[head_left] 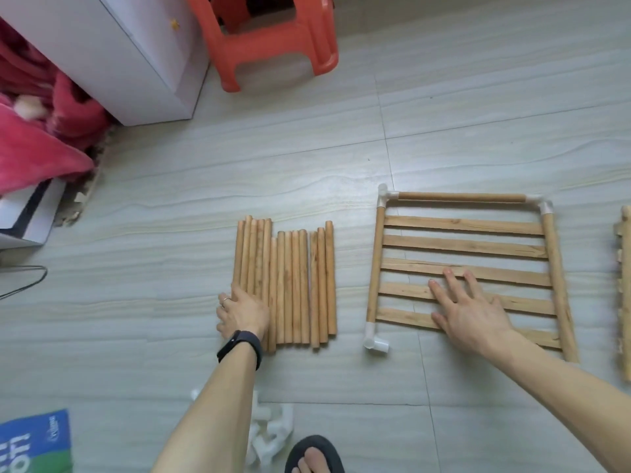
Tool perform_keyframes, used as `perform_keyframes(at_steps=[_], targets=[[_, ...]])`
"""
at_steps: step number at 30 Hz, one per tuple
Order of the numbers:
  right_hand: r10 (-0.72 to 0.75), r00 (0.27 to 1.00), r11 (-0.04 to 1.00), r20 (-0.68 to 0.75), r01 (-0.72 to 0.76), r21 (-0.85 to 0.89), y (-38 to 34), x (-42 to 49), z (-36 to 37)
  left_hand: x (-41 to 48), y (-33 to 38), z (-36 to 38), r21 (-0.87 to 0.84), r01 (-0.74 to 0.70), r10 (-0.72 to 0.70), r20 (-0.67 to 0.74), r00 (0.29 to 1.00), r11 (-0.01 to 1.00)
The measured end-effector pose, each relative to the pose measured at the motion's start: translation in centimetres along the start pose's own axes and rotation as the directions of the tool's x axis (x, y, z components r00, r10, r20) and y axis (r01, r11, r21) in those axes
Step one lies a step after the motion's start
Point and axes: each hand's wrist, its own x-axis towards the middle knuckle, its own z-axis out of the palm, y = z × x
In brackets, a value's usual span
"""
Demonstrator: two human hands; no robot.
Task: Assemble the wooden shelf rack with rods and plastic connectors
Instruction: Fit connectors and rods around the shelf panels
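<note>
The shelf panel point(467, 245) lay flat on the floor with white connectors at three corners. Its near right corner was bare, and the near side lacked a rod. The right hand point(471, 319) rested on the slats, fingers straight and spread, pinning the panel down.

Left of the panel lay a row of rods point(290, 285). The left hand point(243, 312) sat on the near ends of the leftmost ones — whether its fingers had closed round a rod could not be told. Loose connectors point(273, 435) lay nearer the person than the panel, beside the left forearm.

Judgement: the step in hand was fetching a rod for the open side. Recommended — lift one rod only, hold the panel pinned, and push the rod squarely into the open socket of the near left connector point(375, 343).
</note>
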Motion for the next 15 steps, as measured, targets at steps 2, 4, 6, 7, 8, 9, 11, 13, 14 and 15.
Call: perform_keyframes(at_steps=[2,4,6,7,8,9,11,13,14,15], targets=[[0.010,1.000,0.999,0.024,-0.009,-0.032,-0.3,0.0,-0.5,0.9,-1.6,-0.4,-0.014,0.064,-0.063,0.046,0.997,0.998],[0.019,0.999,0.998,0.048,-0.016,-0.057,-0.7,-0.1,-0.9,1.5,-2.7,-0.3,0.007,0.076,-0.076,0.059,0.995,0.997],[0.029,0.997,0.998,0.071,-0.025,-0.059,-1.1,-0.1,-1.1,1.8,-3.2,-0.1,0.026,0.070,-0.071,0.045,0.996,0.997],[0.033,0.997,0.998,0.074,-0.029,-0.058,-1.2,-0.1,-1.2,2.0,-3.2,0.0,0.024,0.072,-0.073,0.040,0.997,0.997],[0.034,0.997,0.998,0.071,-0.030,-0.058,-1.3,0.0,-1.2,2.2,-3.2,0.1,0.014,0.078,-0.078,0.042,0.996,0.997],[0.034,0.997,0.998,0.068,-0.031,-0.051,-1.3,0.0,-1.2,2.3,-3.2,0.1,-0.003,0.088,-0.088,0.046,0.995,0.996],[0.029,0.998,0.999,0.063,-0.026,-0.040,-1.4,0.0,-1.2,2.5,-3.1,-0.1,-0.044,0.113,-0.112,0.026,0.993,0.993],[0.018,0.998,0.999,0.063,-0.016,-0.039,-1.2,-0.2,-1.2,2.0,-2.5,-0.5,-0.103,0.093,-0.099,-0.054,0.994,0.990],[0.018,0.998,1.000,0.064,-0.017,-0.023,-1.2,-0.4,-1.4,1.5,-1.9,-0.7,-0.136,0.044,-0.058,-0.103,0.993,0.990],[0.020,0.999,1.000,0.049,-0.020,0.013,-1.3,-0.9,-1.5,0.8,-1.1,-0.9,-0.163,-0.040,0.016,-0.147,0.989,0.986]])
